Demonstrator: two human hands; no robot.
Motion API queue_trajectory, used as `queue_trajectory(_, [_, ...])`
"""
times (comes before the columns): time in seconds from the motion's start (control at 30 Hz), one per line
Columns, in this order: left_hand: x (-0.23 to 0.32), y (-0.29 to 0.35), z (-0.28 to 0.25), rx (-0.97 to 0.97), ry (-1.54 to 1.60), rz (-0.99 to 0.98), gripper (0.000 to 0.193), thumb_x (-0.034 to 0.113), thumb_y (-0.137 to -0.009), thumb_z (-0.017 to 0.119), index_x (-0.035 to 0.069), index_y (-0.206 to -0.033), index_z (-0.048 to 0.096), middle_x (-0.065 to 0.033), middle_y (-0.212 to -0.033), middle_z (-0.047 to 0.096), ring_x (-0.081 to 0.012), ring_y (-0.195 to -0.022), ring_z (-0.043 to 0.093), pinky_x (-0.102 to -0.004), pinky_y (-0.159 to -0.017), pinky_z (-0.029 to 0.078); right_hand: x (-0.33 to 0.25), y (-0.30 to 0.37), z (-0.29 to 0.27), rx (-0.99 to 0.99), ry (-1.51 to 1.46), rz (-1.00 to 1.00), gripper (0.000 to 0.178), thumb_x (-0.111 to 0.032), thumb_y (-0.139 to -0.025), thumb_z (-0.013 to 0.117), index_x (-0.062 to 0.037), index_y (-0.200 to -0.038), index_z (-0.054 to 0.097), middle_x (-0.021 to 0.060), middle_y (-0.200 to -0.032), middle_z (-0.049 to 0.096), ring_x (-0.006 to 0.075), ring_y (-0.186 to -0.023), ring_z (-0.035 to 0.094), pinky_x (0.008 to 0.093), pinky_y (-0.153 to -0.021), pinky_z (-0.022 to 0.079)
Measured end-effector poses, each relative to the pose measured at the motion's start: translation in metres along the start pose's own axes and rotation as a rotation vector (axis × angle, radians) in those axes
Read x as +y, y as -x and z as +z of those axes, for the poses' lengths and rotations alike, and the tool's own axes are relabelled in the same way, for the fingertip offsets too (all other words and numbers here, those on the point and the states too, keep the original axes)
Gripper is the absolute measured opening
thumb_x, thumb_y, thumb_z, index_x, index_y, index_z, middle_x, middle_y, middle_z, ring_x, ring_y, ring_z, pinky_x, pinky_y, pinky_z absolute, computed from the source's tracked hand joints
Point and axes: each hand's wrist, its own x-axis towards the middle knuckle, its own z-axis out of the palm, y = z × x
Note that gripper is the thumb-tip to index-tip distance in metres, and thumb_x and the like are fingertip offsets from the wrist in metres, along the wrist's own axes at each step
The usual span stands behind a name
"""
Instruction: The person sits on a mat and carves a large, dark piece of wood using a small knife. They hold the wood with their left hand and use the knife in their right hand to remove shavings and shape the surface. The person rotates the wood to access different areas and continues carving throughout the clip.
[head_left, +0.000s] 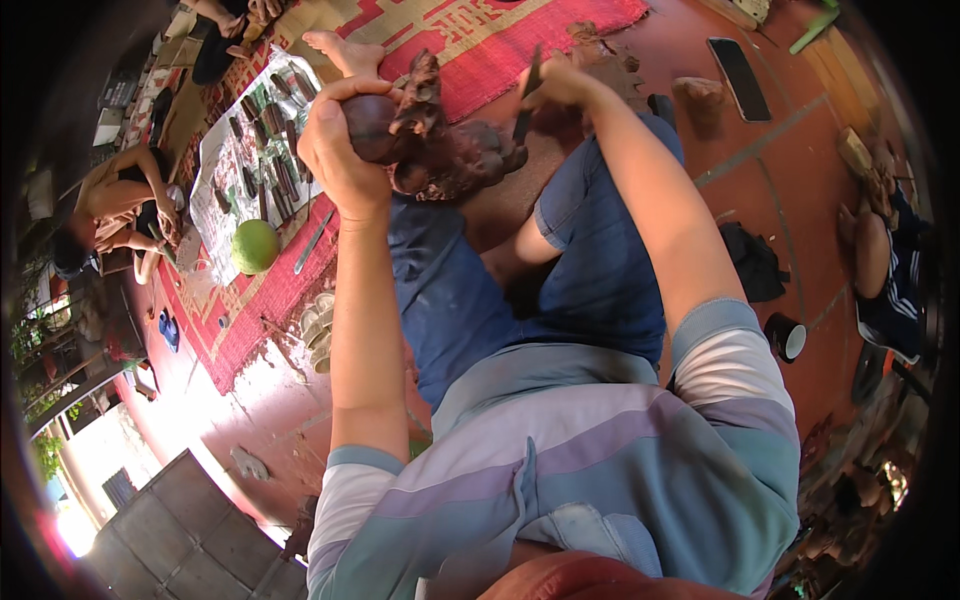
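Observation:
Above my bent knees is a dark reddish-brown carved wood piece [455, 160], gnarled, with a smooth round bulge at its left end. My left hand [345, 140] is wrapped round that bulge, the thumb toward me. A narrow, dark, flat-bladed tool [525, 110] stands nearly upright against the right end of the carving, its edge too blurred to tell a file from a knife. Closed round this tool is my right hand [560, 85], its fingers partly hidden behind it. The tool's lower end meets the wood or lies just in front of it.
On a red patterned mat [520, 50] lies a white sheet [215, 165] with several dark-handled tools, beside a green round fruit [256, 247]. A phone [739, 80], a wood chunk [698, 92], a black cloth [752, 262] and a dark cup [785, 338] are on the tiles. People sit around.

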Motion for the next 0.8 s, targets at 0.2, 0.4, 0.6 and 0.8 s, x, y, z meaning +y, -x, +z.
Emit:
queue_trajectory(0.2, [-0.004,-0.003,-0.003,-0.005,0.033,-0.034,0.046,0.031,-0.090,0.032,-0.005,-0.087,0.060,-0.0125,-0.078,0.063,-0.0182,-0.074,0.059,-0.0272,-0.072,0.045,-0.025,0.006,-0.001,0.232,0.001,0.044,0.014,-0.008,-0.069,0.072,-0.0086,-0.083,0.069,0.0019,-0.070,0.064,0.0101,-0.066,0.058,0.0258,-0.062,0.045])
queue_trajectory(0.4, [-0.009,-0.003,-0.006,0.018,0.022,-0.045,0.048,0.033,-0.090,0.033,-0.005,-0.086,0.061,-0.0134,-0.076,0.064,-0.0197,-0.073,0.061,-0.0270,-0.072,0.046,-0.027,0.007,0.019,0.040,0.374,-0.023,0.015,-0.016,-0.069,0.074,-0.0108,-0.082,0.068,0.0026,-0.073,0.066,0.0128,-0.073,0.062,0.0281,-0.067,0.046])
queue_trajectory(0.6, [-0.004,-0.003,-0.005,-0.021,-0.016,-0.059,0.046,0.034,-0.088,0.033,-0.004,-0.089,0.060,-0.0123,-0.084,0.063,-0.0179,-0.077,0.058,-0.0287,-0.074,0.045,-0.016,0.001,-0.009,0.226,0.140,0.112,0.012,-0.012,-0.069,0.073,-0.0096,-0.080,0.068,0.0009,-0.072,0.066,0.0133,-0.073,0.062,0.0284,-0.068,0.047])
queue_trajectory(0.8, [-0.005,-0.002,-0.007,-0.031,0.016,-0.085,0.046,0.034,-0.088,0.033,-0.004,-0.089,0.060,-0.0126,-0.085,0.063,-0.0179,-0.078,0.059,-0.0288,-0.075,0.045,0.007,-0.016,-0.006,0.353,0.160,0.100,0.018,-0.019,-0.067,0.074,-0.0154,-0.084,0.070,0.0023,-0.075,0.068,0.0141,-0.079,0.063,0.0297,-0.076,0.044])
